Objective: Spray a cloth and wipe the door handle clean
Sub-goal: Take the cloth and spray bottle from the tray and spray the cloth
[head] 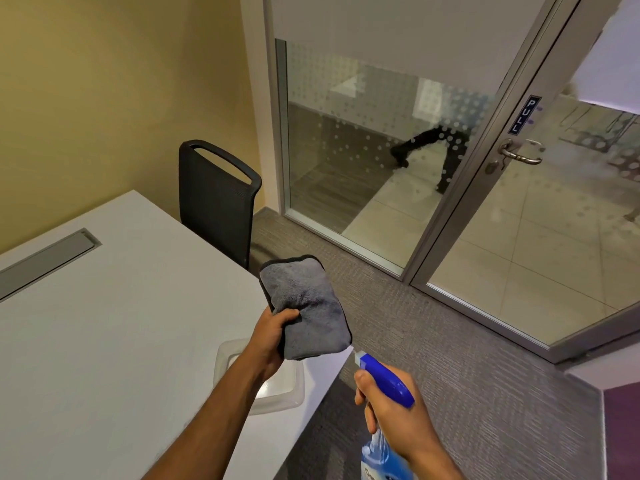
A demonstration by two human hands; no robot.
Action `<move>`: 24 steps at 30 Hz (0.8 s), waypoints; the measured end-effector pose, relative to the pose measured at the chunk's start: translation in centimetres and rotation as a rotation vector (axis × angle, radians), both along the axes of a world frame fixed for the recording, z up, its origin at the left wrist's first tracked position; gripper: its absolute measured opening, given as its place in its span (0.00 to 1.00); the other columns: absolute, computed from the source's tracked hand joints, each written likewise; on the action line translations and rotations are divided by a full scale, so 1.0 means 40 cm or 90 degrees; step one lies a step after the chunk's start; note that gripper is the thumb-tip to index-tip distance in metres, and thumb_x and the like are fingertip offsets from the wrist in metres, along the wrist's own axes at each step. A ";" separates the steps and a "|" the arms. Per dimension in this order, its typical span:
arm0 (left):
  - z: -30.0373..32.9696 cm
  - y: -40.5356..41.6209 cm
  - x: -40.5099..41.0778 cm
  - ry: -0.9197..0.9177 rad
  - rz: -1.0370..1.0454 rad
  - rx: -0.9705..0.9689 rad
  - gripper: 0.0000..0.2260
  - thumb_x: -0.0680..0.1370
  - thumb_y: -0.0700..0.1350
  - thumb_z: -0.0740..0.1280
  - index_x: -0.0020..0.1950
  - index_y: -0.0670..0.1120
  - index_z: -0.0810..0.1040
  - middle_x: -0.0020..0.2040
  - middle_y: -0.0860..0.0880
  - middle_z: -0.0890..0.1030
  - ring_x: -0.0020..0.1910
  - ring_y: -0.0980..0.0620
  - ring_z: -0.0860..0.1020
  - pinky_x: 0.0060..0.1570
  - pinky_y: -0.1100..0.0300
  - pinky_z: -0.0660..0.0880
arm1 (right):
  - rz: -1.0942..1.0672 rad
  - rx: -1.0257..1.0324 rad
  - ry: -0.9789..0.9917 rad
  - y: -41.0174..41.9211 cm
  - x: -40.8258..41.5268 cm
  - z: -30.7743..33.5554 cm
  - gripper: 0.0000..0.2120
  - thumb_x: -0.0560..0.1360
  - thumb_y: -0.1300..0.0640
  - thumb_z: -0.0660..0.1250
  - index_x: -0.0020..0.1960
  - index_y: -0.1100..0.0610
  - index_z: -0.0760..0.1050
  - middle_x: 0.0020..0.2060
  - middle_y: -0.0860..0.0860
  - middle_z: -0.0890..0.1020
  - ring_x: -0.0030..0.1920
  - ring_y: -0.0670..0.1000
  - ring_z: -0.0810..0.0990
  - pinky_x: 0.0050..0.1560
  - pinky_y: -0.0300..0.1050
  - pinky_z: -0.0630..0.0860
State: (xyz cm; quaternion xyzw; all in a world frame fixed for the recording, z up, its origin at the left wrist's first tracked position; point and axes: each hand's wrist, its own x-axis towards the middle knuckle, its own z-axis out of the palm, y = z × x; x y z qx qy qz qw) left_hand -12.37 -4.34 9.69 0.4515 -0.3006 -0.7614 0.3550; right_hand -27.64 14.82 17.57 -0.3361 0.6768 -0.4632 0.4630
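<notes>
My left hand (pixel 273 336) grips a folded grey cloth (pixel 306 306) by its lower left edge and holds it up over the table corner. My right hand (pixel 391 415) is closed around the neck of a spray bottle (pixel 384 381) with a blue trigger head, its white nozzle pointing at the cloth's lower edge from a short gap away. The metal lever door handle (pixel 519 154) sits on the glass door (pixel 540 244) at the upper right, under a "PULL" sign (pixel 523 115), far from both hands.
A white table (pixel 104 323) fills the lower left, with a clear plastic tray (pixel 277 389) at its corner under my left arm. A black chair (pixel 216 199) stands against the yellow wall. Grey carpet runs to the door. Someone's dark legs (pixel 436 150) show behind the glass partition.
</notes>
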 end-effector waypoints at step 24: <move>0.008 -0.009 0.140 -0.027 0.014 -0.015 0.21 0.68 0.43 0.72 0.61 0.51 0.79 0.47 0.50 0.90 0.46 0.48 0.88 0.38 0.52 0.84 | 0.013 -0.120 -0.011 -0.091 0.058 0.002 0.18 0.70 0.39 0.71 0.42 0.55 0.79 0.29 0.51 0.79 0.28 0.48 0.77 0.32 0.41 0.79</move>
